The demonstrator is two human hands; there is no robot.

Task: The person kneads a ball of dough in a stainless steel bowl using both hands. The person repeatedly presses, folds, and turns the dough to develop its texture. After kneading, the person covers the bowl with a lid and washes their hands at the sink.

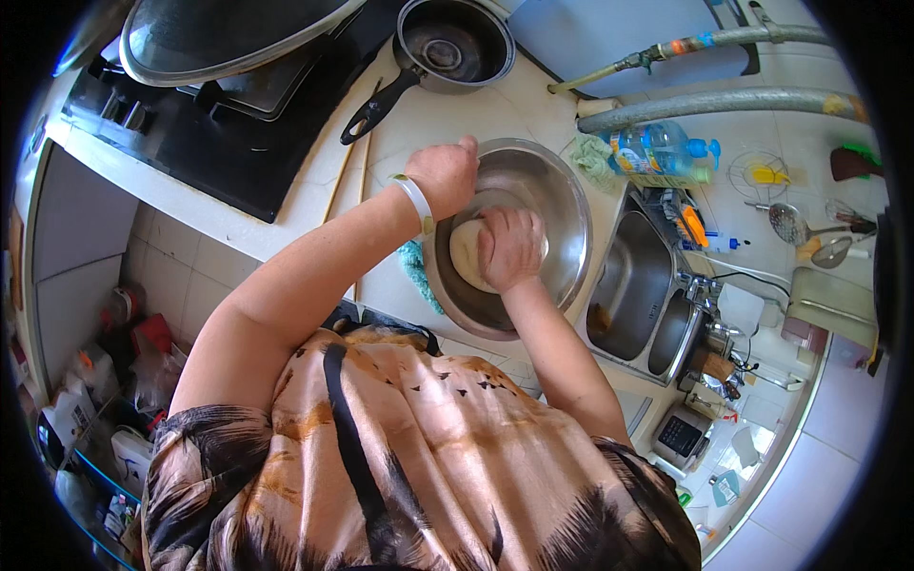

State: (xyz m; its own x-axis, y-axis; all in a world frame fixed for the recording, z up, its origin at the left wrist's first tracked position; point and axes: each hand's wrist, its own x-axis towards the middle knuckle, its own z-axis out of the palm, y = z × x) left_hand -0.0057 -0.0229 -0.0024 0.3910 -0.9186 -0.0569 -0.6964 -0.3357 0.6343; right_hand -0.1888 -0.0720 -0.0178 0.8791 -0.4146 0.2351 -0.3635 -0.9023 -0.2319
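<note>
A wide stainless-steel mixing bowl (pixel 564 214) sits on the countertop in front of me. Inside it lies a smooth, pale lump of dough (pixel 466 253). My right hand (pixel 510 246) is on top of the dough, its fingers curled over the far side and its palm against it. At the bowl's far left rim, my left hand (pixel 444 177) is closed on the edge, a white band around its wrist. The fingertips of this hand are hidden from me. A teal cloth (pixel 418 275) is partly under the bowl's near left side.
Left of the bowl lie wooden chopsticks (pixel 350 178), with a black-handled saucepan (pixel 457 50) beyond. A black gas hob (pixel 285 150) carries a large lidded pan (pixel 228 36). To the right are a double steel sink (pixel 632 285), a pump bottle (pixel 657 146) and a green cloth (pixel 594 163).
</note>
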